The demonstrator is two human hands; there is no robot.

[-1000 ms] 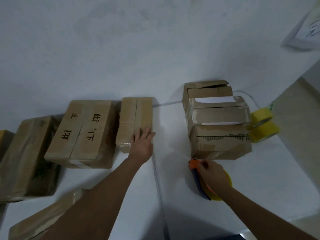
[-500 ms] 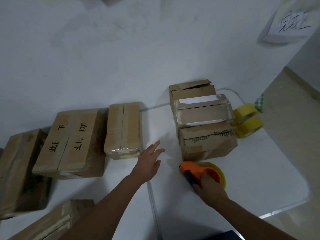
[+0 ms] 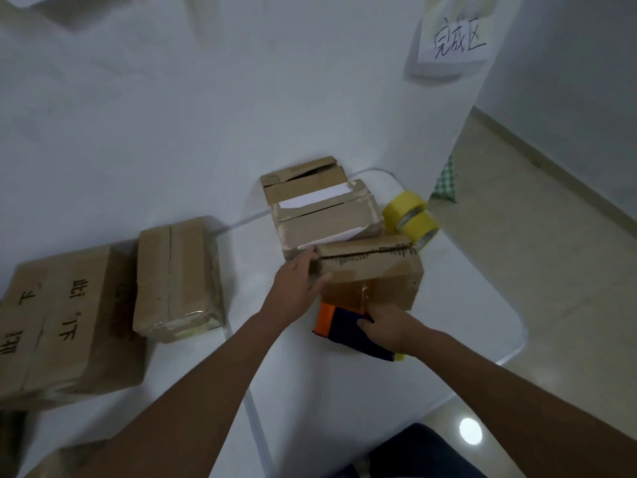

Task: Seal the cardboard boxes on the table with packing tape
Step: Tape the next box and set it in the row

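A small cardboard box [image 3: 375, 270] with an untaped top seam is tilted at the front of a row of three open boxes. My left hand [image 3: 298, 282] grips its left end, fingers over the top edge and thumb on the front face. My right hand [image 3: 389, 326] holds an orange and dark blue tape dispenser [image 3: 339, 327] just below the box's front face. Behind it stand a second open box [image 3: 327, 219] and a third box [image 3: 303, 177], both showing white contents.
Two yellow tape rolls [image 3: 412, 217] lie right of the row. Taped boxes sit to the left: a narrow box [image 3: 177, 277] and a lettered box [image 3: 65, 322]. The white table's [image 3: 458, 315] rounded edge is close on the right. A paper sign [image 3: 455, 39] hangs on the wall.
My left hand left the narrow taped box, crossed right and took hold of the front open box, which now sits tilted. My right hand brought the dispenser up against that box.
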